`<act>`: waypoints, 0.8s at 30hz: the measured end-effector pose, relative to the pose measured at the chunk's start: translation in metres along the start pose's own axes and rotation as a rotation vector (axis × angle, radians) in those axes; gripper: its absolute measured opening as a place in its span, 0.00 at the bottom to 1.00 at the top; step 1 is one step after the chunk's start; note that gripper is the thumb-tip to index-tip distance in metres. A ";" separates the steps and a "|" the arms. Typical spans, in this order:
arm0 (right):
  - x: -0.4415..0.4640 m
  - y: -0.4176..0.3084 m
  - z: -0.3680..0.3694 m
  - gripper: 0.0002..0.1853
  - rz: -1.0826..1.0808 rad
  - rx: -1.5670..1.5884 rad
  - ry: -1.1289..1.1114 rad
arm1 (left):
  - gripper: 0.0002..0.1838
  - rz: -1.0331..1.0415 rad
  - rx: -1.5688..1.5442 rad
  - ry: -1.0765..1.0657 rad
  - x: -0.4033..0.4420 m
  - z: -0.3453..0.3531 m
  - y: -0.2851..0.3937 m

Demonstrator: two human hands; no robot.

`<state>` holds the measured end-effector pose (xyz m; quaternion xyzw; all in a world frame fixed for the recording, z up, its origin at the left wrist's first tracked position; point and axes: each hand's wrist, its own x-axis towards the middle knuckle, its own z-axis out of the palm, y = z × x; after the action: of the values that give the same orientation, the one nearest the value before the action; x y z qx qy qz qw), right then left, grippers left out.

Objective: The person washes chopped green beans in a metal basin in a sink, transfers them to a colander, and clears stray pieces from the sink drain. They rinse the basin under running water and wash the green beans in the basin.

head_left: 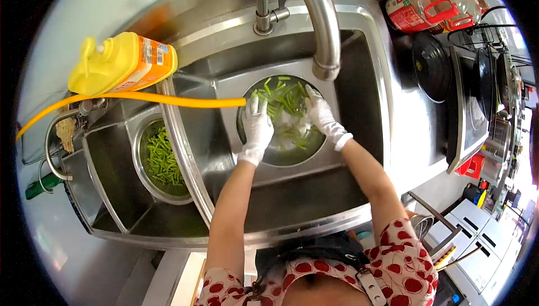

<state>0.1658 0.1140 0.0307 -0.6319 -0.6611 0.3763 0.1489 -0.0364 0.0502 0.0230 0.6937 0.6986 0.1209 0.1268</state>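
Near the middle of the large sink (309, 208), apart from its side walls, sits a round metal bowl (281, 159) containing water and cut green vegetable pieces (287, 99). The pieces lie loose, mostly toward the bowl's back and right.

Both hands wear white gloves (252, 151). The left hand (257, 126) is at the bowl's left side, palm down, fingers extended and nearly together. The right hand (323, 112) is at the right side, open, fingers pointing to the sink's back edge. Whether either has hold of a piece or grips the rim cannot be determined.

A yellow hose (185, 101) crosses the sink's left edge and ends just beside the left hand's fingers. Above the back right part of the sink hangs the tap spout (327, 36).

Within the smaller sink (106, 143) to the left, a metal colander (175, 199) contains further cut green pieces (161, 160); it stands near the right wall. A yellow jug (123, 63) lies near the large sink's back left corner.
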 end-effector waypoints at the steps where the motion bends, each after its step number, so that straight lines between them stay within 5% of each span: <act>1: 0.013 0.008 0.019 0.29 -0.002 0.063 0.011 | 0.39 -0.048 -0.065 -0.105 0.015 -0.001 0.003; 3: 0.022 0.001 0.044 0.32 0.035 0.238 -0.012 | 0.59 -0.066 -0.094 -0.258 0.035 0.013 0.003; 6: 0.029 -0.009 0.067 0.27 0.241 0.125 -0.128 | 0.45 -0.157 -0.099 -0.552 0.048 0.028 0.014; 7: 0.034 0.010 0.082 0.23 0.365 0.272 -0.116 | 0.28 -0.082 -0.113 -0.248 0.042 0.036 0.017; 10: 0.025 0.063 0.135 0.17 0.374 0.479 0.041 | 0.22 -0.617 -0.930 -0.261 0.017 0.067 0.027; 12: 0.012 0.042 0.128 0.15 0.367 0.588 0.113 | 0.20 -0.920 -1.479 0.003 0.000 0.107 0.039; 14: -0.010 -0.024 0.084 0.14 0.486 0.746 0.109 | 0.20 -0.990 -1.733 0.021 -0.003 0.123 0.039; 19: -0.034 -0.041 0.074 0.09 0.265 0.825 0.211 | 0.19 -0.920 -1.893 0.131 -0.011 0.042 0.076; 20: -0.040 -0.049 0.067 0.09 0.258 0.861 0.201 | 0.19 -0.796 -1.657 0.058 -0.017 0.039 0.071; 24: -0.076 -0.111 0.030 0.09 0.224 0.895 0.278 | 0.20 -0.660 -1.679 0.087 -0.040 -0.027 0.084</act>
<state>0.0769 0.0418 0.1077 -0.6175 -0.3360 0.5493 0.4517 0.0329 0.0113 0.0774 0.1320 0.5480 0.5748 0.5932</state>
